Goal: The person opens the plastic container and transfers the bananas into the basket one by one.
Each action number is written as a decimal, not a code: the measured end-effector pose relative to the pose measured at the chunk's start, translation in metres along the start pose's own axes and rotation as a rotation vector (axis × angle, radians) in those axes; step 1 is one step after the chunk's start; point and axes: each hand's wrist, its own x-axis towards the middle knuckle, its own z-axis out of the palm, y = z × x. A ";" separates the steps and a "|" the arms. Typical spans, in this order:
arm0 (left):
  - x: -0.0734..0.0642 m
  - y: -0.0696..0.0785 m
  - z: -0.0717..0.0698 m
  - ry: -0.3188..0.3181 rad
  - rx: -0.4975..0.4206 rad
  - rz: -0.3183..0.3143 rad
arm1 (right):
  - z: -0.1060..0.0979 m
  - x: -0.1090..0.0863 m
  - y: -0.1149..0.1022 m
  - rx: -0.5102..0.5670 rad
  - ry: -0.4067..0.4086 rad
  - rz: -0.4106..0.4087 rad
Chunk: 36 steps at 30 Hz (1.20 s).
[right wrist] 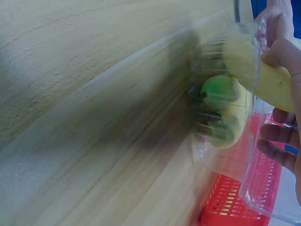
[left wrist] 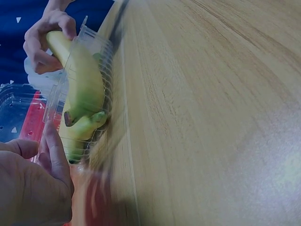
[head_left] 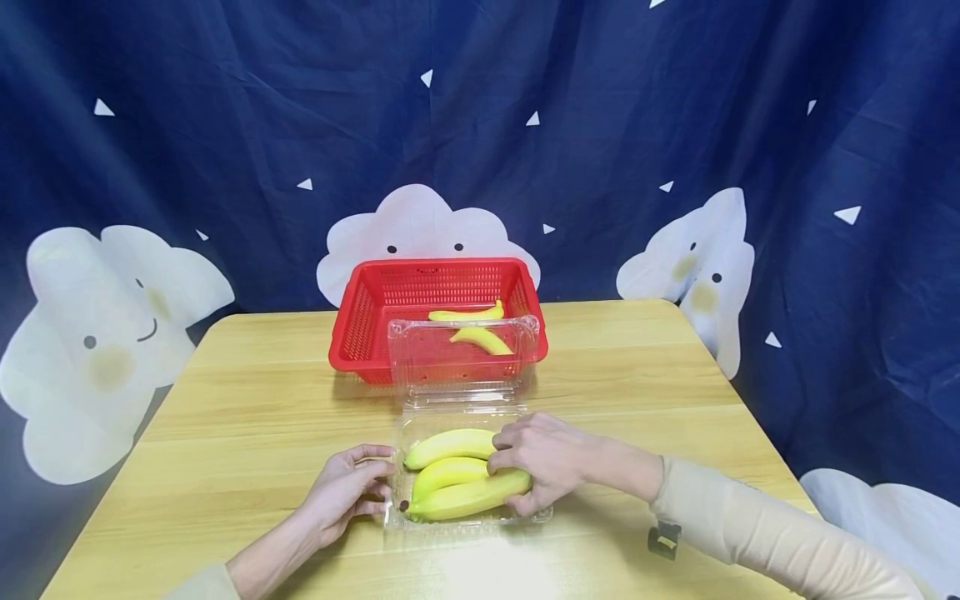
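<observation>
Three yellow bananas lie in a clear plastic clamshell box (head_left: 540, 518) whose lid (head_left: 420, 367) stands raised at the back. My right hand (head_left: 543, 458) grips the right end of the nearest banana (head_left: 465, 502); in the left wrist view that banana (left wrist: 84, 77) tilts up at the gripped end. Behind it lie a middle banana (head_left: 448, 473) and a far banana (head_left: 450, 448). At the box's left wall rests my left hand (head_left: 341, 492), its fingers extended against the plastic. The right wrist view shows green tips (right wrist: 221, 92) through the box wall.
A red perforated basket (head_left: 345, 333) stands behind the box, partly seen through the lid. Inside it are two bananas, one at the back (head_left: 468, 315) and one nearer (head_left: 483, 339). The wooden table (head_left: 247, 400) ends at a dark blue curtain (head_left: 585, 150) with cloud prints.
</observation>
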 end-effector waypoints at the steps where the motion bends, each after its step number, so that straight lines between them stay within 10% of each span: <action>1: 0.000 0.000 0.000 0.001 0.001 -0.001 | 0.000 0.000 0.000 -0.003 0.004 -0.004; 36: -0.003 0.003 0.002 0.013 0.002 -0.010 | -0.009 0.004 0.004 -0.042 0.097 -0.095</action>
